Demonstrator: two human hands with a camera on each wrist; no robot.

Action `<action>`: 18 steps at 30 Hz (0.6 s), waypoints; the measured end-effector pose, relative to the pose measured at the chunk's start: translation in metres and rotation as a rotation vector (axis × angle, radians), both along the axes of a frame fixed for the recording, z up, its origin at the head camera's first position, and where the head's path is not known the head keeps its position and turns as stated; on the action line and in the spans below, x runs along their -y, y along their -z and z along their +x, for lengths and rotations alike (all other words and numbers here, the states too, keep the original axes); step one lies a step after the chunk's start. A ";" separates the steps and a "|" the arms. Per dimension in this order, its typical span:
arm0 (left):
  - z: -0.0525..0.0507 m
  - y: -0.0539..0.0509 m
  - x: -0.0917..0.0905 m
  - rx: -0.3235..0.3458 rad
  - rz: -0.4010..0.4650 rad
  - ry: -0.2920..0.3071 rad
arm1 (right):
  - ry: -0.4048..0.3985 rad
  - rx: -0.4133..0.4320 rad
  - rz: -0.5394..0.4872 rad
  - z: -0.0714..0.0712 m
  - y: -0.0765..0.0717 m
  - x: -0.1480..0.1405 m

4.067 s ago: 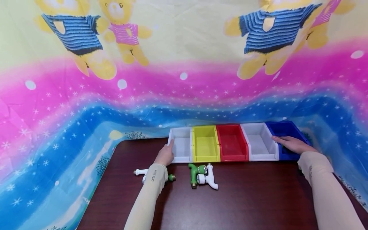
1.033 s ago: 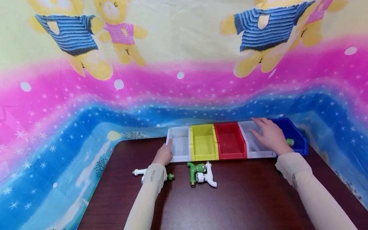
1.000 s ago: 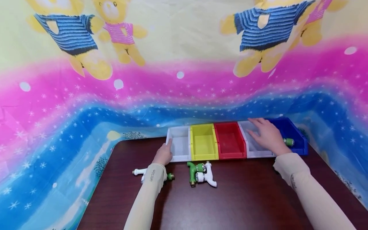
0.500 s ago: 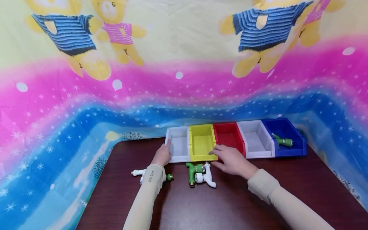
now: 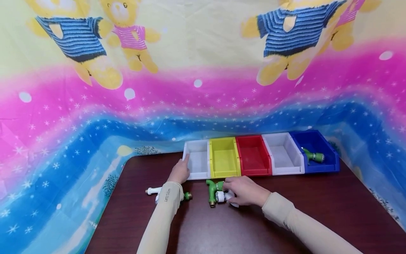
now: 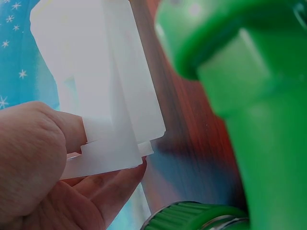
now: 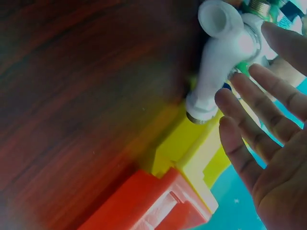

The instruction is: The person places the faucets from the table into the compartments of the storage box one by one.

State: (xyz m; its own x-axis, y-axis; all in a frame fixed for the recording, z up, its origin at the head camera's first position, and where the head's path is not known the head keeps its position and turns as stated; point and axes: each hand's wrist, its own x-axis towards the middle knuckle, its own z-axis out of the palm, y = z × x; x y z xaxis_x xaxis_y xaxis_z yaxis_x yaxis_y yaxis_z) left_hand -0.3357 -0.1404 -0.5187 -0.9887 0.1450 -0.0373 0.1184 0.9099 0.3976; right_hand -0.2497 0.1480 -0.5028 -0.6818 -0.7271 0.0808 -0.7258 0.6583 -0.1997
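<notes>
My left hand [image 5: 179, 171] grips the near-left wall of the leftmost white bin [image 5: 199, 158]; in the left wrist view the thumb lies over the wall and the fingers are beneath it. Over a white tap [image 7: 211, 72] reaches my right hand [image 5: 245, 190], its fingers spread and nearly straight in the right wrist view, not closed round it. That tap's knob lies against a green tap [image 5: 211, 194]. Partly hidden by the left forearm are another white tap [image 5: 153, 190] and another green tap [image 6: 259, 105].
Joined to the white bin in a row are a yellow bin [image 5: 224, 158], a red bin [image 5: 254, 155], a second white bin [image 5: 283, 153] and a blue bin [image 5: 333, 165]. Inside the blue one lies a green tap [image 5: 317, 157]. The row stands along the brown table's [image 5: 285, 225] back edge, before a printed cloth.
My right hand has left the right-hand bins and moved left and nearer to the white tap. A green tap now shows in the blue bin. My left hand stays at the white bin.
</notes>
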 end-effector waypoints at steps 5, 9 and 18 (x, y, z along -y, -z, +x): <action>0.001 0.000 0.000 -0.014 -0.003 0.005 | 0.008 0.014 0.012 0.000 0.005 0.003; 0.001 0.000 0.000 -0.015 -0.002 0.002 | 0.003 0.002 0.012 0.000 0.008 0.005; 0.001 0.001 0.001 -0.009 -0.003 0.001 | -0.001 -0.045 0.047 -0.001 0.009 0.009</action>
